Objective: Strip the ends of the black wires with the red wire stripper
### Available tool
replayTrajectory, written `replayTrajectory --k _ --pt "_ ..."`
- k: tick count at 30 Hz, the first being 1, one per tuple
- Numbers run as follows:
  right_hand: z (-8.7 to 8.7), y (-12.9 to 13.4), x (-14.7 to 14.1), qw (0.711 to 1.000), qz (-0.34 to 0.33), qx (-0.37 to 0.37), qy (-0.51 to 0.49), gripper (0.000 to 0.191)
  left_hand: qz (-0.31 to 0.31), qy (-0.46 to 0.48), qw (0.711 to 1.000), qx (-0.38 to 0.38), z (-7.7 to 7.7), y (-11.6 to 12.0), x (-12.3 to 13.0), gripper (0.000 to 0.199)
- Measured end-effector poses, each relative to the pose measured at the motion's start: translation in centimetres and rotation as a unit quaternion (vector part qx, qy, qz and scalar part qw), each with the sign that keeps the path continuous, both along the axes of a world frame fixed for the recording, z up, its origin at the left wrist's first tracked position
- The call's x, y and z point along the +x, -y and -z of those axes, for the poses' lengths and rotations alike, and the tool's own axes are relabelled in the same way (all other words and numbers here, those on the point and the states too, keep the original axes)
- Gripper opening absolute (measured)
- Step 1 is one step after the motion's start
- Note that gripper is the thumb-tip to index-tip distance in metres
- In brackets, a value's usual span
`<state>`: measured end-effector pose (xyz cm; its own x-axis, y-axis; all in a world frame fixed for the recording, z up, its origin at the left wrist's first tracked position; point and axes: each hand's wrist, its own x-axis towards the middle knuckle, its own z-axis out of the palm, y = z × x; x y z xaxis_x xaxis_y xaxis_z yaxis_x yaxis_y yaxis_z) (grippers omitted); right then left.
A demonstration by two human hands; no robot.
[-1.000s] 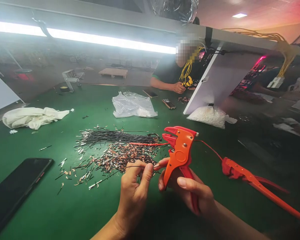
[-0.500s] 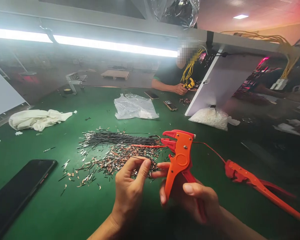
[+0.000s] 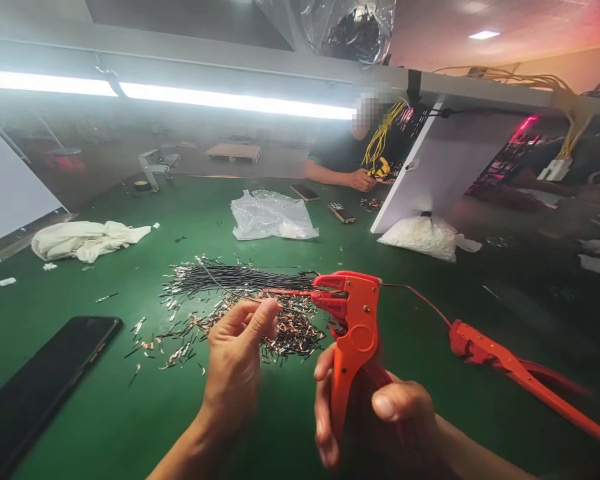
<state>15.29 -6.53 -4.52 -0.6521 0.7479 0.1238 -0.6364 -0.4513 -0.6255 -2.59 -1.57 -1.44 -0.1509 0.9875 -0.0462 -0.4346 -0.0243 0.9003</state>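
Observation:
Between thumb and fingers, my left hand (image 3: 240, 353) pinches a thin dark wire (image 3: 220, 285) that runs up and to the left. My right hand (image 3: 375, 407) is wrapped round the handles of an orange and red wire stripper (image 3: 363, 320), whose jaws point left. Behind the hands lies a bundle of black wires (image 3: 240, 276) with bright ends at the left. A pile of short wire scraps with copper bits (image 3: 293, 333) spreads just beyond my left hand. A second orange stripper (image 3: 505, 363) rests at the right.
A black phone (image 3: 55, 380) lies at the left, with white cloth (image 3: 87, 240) behind it. Farther back are a clear plastic bag (image 3: 274, 215), two more phones and a white-filled bag (image 3: 423, 237) by a panel (image 3: 445, 153). Across the table a person holds a yellow tool.
My left hand has moved left, and more of the wire in it shows. The stripper in my right hand has shifted slightly left and down, and its fingers now wrap round the front handle.

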Motion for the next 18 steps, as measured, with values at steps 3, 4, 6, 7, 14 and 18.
replayTrajectory --k 3,4,6,7,14,18 --pt "-0.1 0.1 -0.2 1.0 0.005 -0.005 -0.006 0.05 0.016 -0.02 1.0 -0.01 0.5 0.1 0.2 0.029" --pt "-0.1 0.2 -0.2 1.0 0.006 -0.007 -0.007 0.05 0.024 -0.025 0.999 -0.014 0.7 0.2 0.3 0.03" --pt "0.0 0.2 -0.2 1.0 0.005 -0.011 -0.01 0.05 0.038 -0.026 0.999 -0.017 0.8 0.3 0.5 0.031" --pt "0.0 0.2 -0.3 1.0 0.0 -0.013 -0.011 0.05 0.044 -0.024 0.999 -0.019 0.9 0.4 0.7 0.032" --pt "0.4 0.2 -0.3 0.999 -0.016 -0.026 -0.009 0.051 0.026 -0.059 0.998 -0.004 0.9 0.7 0.6 0.032" --pt "1.0 0.3 0.0 1.0 0.012 -0.026 0.008 0.048 -0.049 -0.075 0.995 0.05 0.1 0.5 -0.4 0.026"
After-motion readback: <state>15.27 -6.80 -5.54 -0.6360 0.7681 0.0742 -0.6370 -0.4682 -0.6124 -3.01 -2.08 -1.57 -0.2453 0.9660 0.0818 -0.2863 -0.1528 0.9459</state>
